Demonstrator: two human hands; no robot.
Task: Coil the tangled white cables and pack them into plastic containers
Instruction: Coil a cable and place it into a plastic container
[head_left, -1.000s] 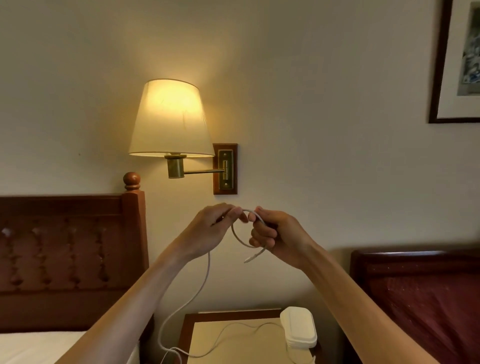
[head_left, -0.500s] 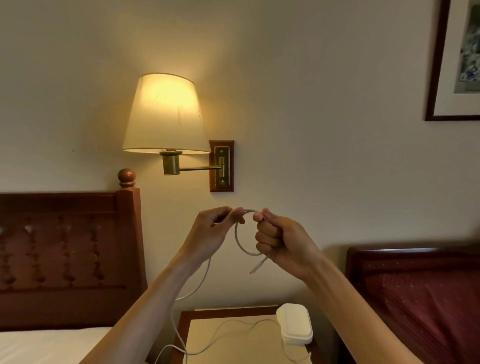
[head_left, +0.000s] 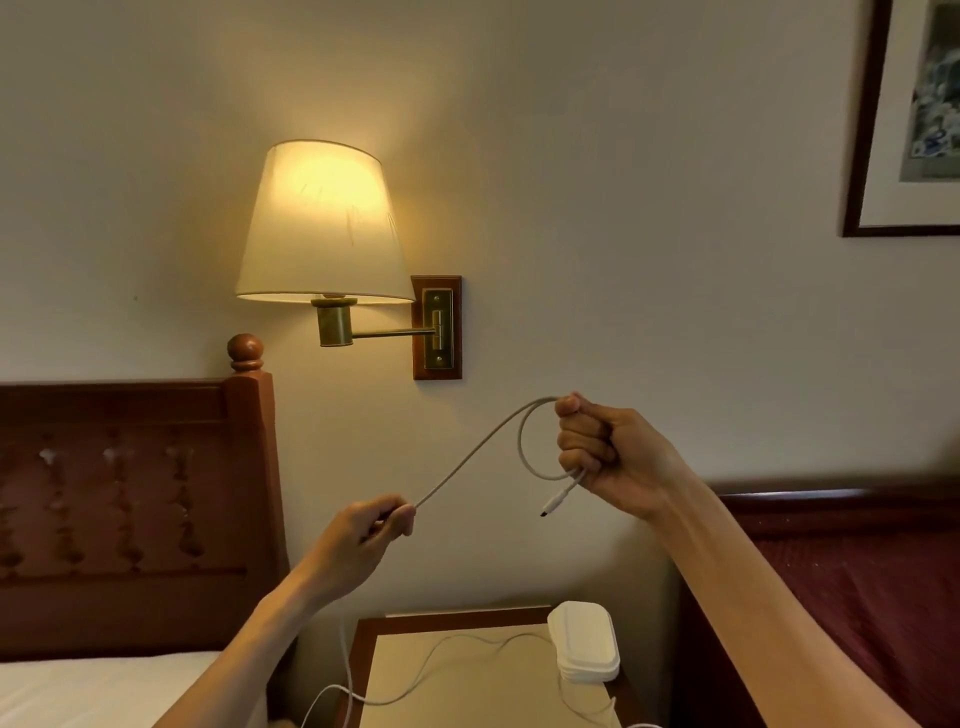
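My right hand (head_left: 602, 457) is closed in a fist on a small loop of the white cable (head_left: 478, 447), held up in front of the wall. The cable's plug end (head_left: 553, 506) dangles below that fist. From the loop the cable runs down and left to my left hand (head_left: 374, 530), which pinches it between thumb and fingers. Below my left hand the cable drops and trails across the bedside table (head_left: 467, 670). White plastic containers (head_left: 584, 642) sit stacked at the table's back right corner.
A lit wall lamp (head_left: 322, 228) on a brass arm hangs above my hands. A dark wooden headboard (head_left: 130, 493) and white bed stand at left, a second red-covered bed (head_left: 857, 597) at right. A framed picture (head_left: 914, 119) hangs top right.
My left hand has slid down and left along the cable, away from my right hand, drawing out a straight length. My right hand keeps the loop and has risen slightly.
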